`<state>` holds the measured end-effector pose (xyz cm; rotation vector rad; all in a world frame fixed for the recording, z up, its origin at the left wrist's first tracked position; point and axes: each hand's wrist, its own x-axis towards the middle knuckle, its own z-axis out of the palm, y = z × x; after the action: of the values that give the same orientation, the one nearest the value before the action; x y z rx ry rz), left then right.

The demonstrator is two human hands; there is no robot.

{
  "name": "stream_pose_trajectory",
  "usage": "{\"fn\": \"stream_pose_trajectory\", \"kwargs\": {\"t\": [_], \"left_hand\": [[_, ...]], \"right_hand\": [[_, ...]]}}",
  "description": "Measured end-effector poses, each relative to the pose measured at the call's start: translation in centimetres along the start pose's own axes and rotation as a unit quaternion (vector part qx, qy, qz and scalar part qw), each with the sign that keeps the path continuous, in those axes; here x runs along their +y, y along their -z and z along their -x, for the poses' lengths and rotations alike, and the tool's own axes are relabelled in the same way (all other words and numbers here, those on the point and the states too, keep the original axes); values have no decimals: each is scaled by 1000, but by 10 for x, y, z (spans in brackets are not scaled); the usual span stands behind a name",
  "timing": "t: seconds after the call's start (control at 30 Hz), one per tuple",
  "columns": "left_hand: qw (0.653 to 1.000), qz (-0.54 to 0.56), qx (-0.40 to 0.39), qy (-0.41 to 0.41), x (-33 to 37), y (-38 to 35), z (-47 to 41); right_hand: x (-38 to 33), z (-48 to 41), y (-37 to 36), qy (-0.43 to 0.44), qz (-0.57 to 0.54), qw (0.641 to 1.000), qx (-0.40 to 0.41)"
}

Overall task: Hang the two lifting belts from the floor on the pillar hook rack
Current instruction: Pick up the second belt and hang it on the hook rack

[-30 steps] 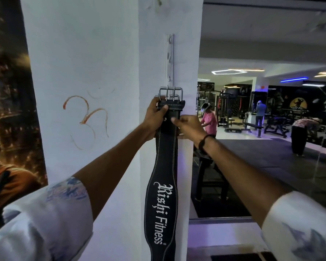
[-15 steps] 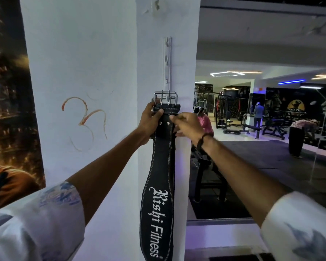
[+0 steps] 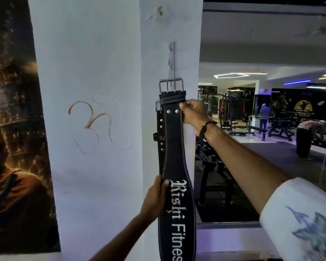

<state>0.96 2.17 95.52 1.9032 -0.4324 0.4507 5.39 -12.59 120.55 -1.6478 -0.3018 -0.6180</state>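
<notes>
A black lifting belt with white lettering hangs down the white pillar, its metal buckle level with the bottom of the vertical hook rack. Whether the buckle sits on a hook I cannot tell. Behind it, at its left edge, a second black belt shows partly, with its own buckle and studs. My right hand grips the front belt's right edge just below the buckle. My left hand holds the belt's left edge lower down, beside the lettering.
A dark poster covers the wall to the left of the pillar. To the right a gym floor opens with benches, machines and two people in the distance.
My left hand has let go of the belt's top and dropped to its wide middle. The right hand stays near the buckle. A second belt now shows behind the front one.
</notes>
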Motion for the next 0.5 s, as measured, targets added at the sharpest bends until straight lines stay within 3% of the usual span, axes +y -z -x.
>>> {"fn": "stream_pose_trajectory", "kwargs": {"t": [0.13, 0.27, 0.37, 0.5], "left_hand": [[1000, -6, 13, -24, 12, 11, -20], [991, 14, 94, -97, 92, 40, -100], [989, 45, 104, -100, 135, 51, -133], [992, 6, 75, -97, 106, 37, -109]], "right_hand": [[-3, 4, 7, -4, 3, 1000, -5], [5, 14, 0, -9, 1, 999, -34], [7, 20, -4, -8, -16, 999, -46], [9, 17, -1, -8, -33, 999, -31]]}}
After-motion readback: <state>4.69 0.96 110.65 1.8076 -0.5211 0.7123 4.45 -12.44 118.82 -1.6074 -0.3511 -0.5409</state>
